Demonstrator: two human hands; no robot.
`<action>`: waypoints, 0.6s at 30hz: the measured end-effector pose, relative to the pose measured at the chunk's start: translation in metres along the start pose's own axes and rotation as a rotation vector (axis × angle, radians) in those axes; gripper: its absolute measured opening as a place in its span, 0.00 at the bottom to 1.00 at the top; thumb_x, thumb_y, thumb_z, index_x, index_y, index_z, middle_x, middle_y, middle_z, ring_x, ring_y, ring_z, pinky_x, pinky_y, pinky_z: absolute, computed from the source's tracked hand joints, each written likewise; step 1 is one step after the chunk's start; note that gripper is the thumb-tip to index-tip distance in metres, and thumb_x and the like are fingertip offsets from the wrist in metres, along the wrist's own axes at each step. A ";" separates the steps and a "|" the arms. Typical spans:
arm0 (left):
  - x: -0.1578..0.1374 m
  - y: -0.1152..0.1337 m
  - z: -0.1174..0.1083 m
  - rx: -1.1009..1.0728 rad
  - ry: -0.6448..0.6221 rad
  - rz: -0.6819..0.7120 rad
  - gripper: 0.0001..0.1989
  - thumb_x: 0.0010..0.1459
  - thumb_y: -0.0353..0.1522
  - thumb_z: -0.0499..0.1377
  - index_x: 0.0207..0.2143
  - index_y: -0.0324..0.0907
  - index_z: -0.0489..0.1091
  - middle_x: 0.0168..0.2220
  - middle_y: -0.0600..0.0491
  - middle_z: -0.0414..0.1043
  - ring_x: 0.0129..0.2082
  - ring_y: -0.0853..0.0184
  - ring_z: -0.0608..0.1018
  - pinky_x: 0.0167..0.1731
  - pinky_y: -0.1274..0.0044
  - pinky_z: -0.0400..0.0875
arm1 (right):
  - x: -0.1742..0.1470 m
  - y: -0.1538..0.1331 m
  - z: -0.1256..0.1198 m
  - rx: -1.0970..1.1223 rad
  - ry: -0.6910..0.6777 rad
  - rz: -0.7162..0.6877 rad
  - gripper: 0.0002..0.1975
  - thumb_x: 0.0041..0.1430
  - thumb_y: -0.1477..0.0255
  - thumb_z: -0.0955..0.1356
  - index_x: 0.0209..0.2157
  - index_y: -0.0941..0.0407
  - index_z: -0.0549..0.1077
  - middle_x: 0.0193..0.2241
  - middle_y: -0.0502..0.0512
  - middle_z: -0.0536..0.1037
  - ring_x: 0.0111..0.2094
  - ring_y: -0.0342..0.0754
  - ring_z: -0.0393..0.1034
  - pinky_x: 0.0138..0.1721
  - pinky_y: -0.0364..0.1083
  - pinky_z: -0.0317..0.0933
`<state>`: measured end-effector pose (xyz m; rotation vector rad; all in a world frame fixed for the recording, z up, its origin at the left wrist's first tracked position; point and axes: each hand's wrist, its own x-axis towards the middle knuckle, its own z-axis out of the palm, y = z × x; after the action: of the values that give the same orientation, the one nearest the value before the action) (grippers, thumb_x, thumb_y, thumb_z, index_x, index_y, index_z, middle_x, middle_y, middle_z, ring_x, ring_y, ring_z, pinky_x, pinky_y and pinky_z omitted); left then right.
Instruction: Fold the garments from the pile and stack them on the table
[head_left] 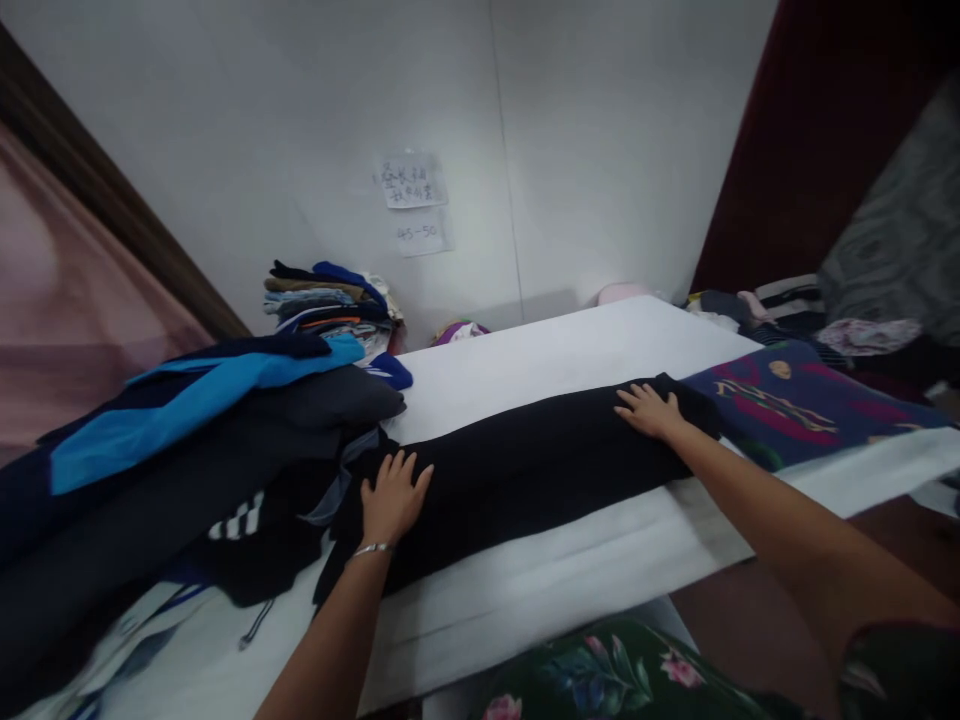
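A long black garment, perhaps trousers (pixel 525 455), lies stretched across the white table (pixel 570 345), its two ends to my left and right. My left hand (pixel 391 500) rests flat on its left part with fingers spread, a bracelet at the wrist. On the garment's right end, my right hand (pixel 649 412) also presses flat with open fingers. Beside the left hand, the garment's left end meets a heap of dark clothes (pixel 225 450); where one stops and the other starts is hard to tell.
A bright blue garment (pixel 202 390) tops the left heap. Behind it stands a stack of folded clothes (pixel 330 300). A patterned purple cloth (pixel 802 400) covers the table's right side, with more clothes (pixel 787 300) beyond. Handwritten paper notes (pixel 415 182) hang on the wall.
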<state>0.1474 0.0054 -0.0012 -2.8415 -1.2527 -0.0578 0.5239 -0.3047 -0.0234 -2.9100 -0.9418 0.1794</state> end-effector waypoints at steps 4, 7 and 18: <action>0.005 -0.005 0.006 -0.006 0.022 0.022 0.26 0.66 0.43 0.43 0.61 0.47 0.62 0.67 0.47 0.53 0.67 0.54 0.53 0.58 0.48 0.52 | 0.019 0.016 -0.024 0.108 0.079 0.040 0.26 0.66 0.55 0.55 0.61 0.48 0.65 0.61 0.56 0.65 0.63 0.59 0.55 0.62 0.67 0.40; 0.007 -0.008 0.009 -0.003 0.031 0.052 0.25 0.66 0.43 0.42 0.60 0.49 0.64 0.66 0.47 0.54 0.67 0.53 0.53 0.58 0.48 0.52 | 0.040 0.039 -0.037 0.127 0.128 0.129 0.27 0.67 0.60 0.53 0.62 0.55 0.64 0.62 0.60 0.63 0.63 0.56 0.55 0.62 0.59 0.48; 0.007 -0.009 0.007 0.076 0.013 0.053 0.23 0.66 0.39 0.43 0.59 0.52 0.65 0.66 0.49 0.55 0.67 0.53 0.53 0.57 0.49 0.53 | 0.055 0.092 -0.015 0.184 0.050 0.233 0.32 0.60 0.50 0.61 0.57 0.55 0.70 0.55 0.63 0.72 0.55 0.58 0.67 0.54 0.52 0.60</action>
<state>0.1454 0.0169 -0.0078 -2.8031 -1.1505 -0.0266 0.6237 -0.3471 -0.0240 -2.8294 -0.5456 0.1951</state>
